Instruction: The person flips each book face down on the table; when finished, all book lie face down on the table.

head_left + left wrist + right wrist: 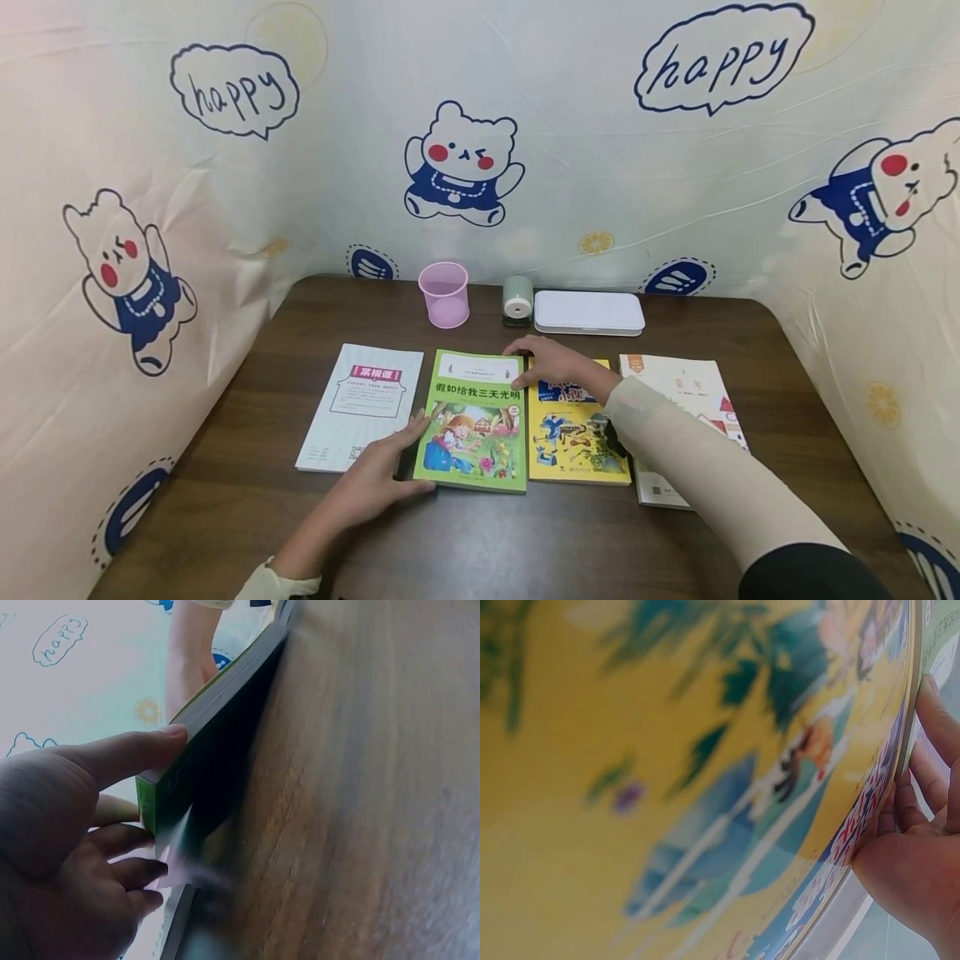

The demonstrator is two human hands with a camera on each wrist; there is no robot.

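Four books lie in a row on the brown table [525, 542]. My left hand [378, 475] lies flat against the lower left corner of the green book [472, 421]. In the left wrist view its thumb [127, 754] rests on the green book's [217, 712] cover edge, and the fingers lie along the side. My right hand [551, 362] reaches across the yellow book [573, 437] with straight fingers on the green book's top right corner. The right wrist view shows the yellow cover [667, 787] close up and blurred, with the right hand [922, 847] at its edge.
A white booklet [363, 404] lies left of the green book, a white book [686, 392] at the far right. Behind stand a pink mesh cup [445, 293], a green sharpener [517, 298] and a white case [588, 312]. A printed cloth [465, 125] walls three sides.
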